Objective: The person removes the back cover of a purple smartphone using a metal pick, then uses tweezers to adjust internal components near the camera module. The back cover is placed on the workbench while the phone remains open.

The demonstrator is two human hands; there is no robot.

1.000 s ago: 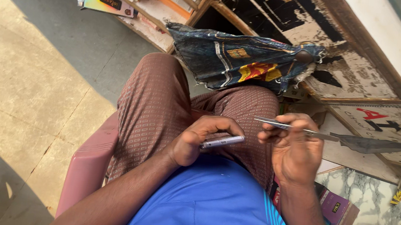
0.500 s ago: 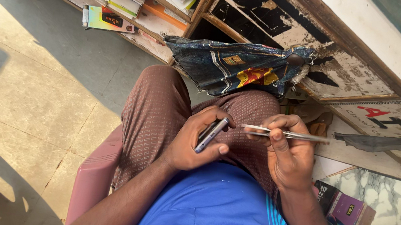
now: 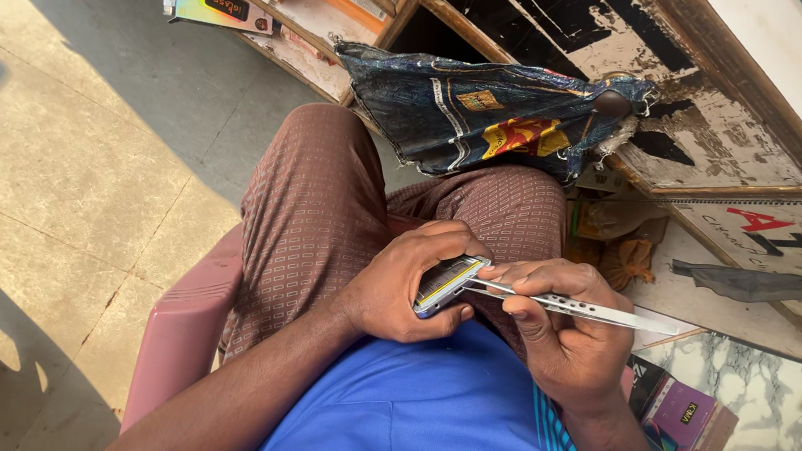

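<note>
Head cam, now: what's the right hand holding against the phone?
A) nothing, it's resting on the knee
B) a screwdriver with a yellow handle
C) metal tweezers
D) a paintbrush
C: the right hand pinches slim metal tweezers, their tips meeting the edge of the phone gripped in the left hand.

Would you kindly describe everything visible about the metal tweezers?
The tweezers are long, slim and silvery, apparently steel, with a row of small holes along the flat blade. They lie nearly level over the lap, pinched in the right hand. The tip meets the edge of the small phone held in the left hand.
</note>
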